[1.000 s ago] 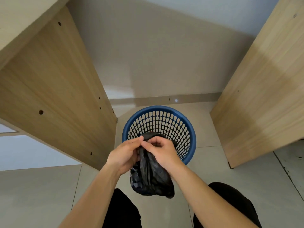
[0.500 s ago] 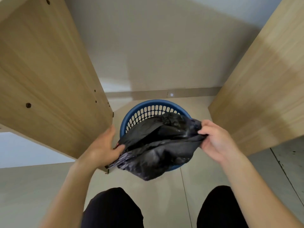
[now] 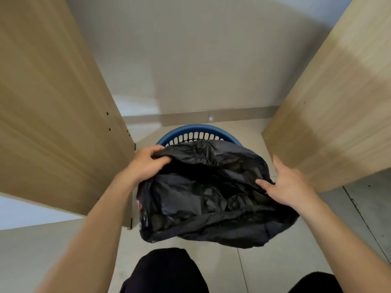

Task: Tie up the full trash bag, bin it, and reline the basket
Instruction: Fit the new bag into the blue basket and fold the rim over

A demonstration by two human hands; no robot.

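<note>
A light wooden panel (image 3: 53,102) is seen at the far left, standing on the tiled floor (image 3: 264,271). Just right of it, the left hand (image 3: 146,163) is curled over the near-left edge of a black trash bag (image 3: 211,197), the rim being pinched between thumb and fingers. The bag is held spread wide open above and in front of the blue basket (image 3: 196,132), so that only the basket's far rim and a row of its slots are shown behind the plastic. The bag's right edge is gripped by the right hand (image 3: 289,185), with the thumb laid on the plastic and the fingers hidden behind it. A second wooden panel (image 3: 338,102) is seen at the far right. Dark-clothed knees (image 3: 169,271) are visible at the bottom.
</note>
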